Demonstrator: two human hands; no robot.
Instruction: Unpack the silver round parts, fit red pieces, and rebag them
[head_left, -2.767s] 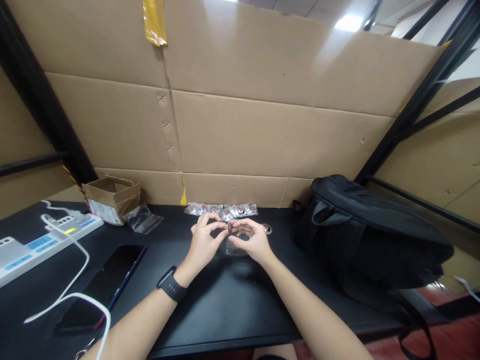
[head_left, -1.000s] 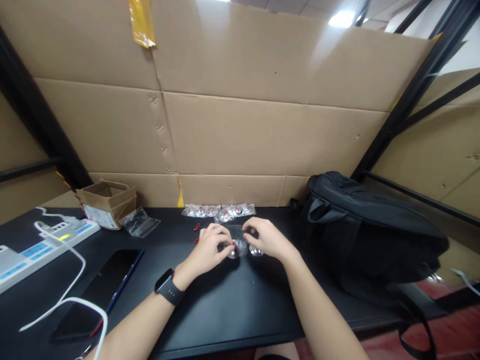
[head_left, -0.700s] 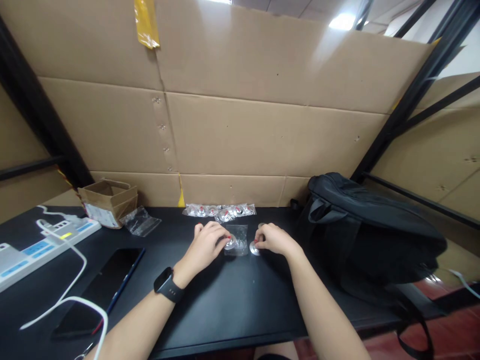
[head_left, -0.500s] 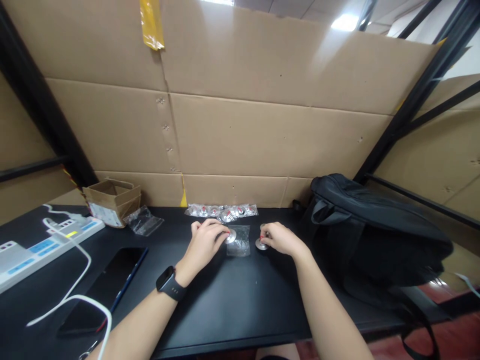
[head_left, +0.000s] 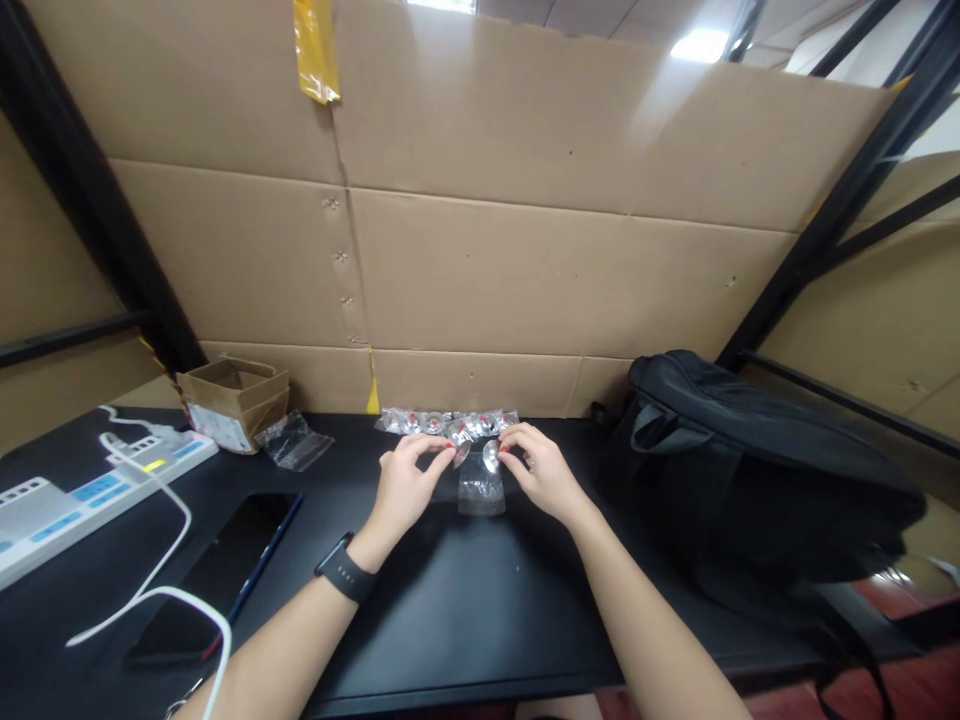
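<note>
My left hand (head_left: pixel 411 482) pinches a round silvery metal disc (head_left: pixel 462 455) between thumb and fingers. Opposite it, my right hand (head_left: pixel 541 470) grips a second shiny disc (head_left: pixel 490 456) by its edge. The two discs are tilted towards each other with a small gap between them. Just below them a clear plastic bag (head_left: pixel 481 492) lies flat on the black table (head_left: pixel 450 610). Behind the hands, a row of clear packets (head_left: pixel 420 422) holds several similar silvery discs with red spots. The exact kind of the discs is too small to make out.
At the left are a phone (head_left: pixel 217 570), a white power strip (head_left: pixel 97 500) with a white cable (head_left: pixel 169 590), an open cardboard box (head_left: pixel 236 400) and a crumpled clear bag (head_left: pixel 295 443). A black backpack (head_left: pixel 757 470) stands at the right. Cardboard (head_left: pixel 525 290) walls the back.
My right hand has lifted its disc off the table and moved left. My left hand has raised its disc slightly, and both discs now face each other above the bag.
</note>
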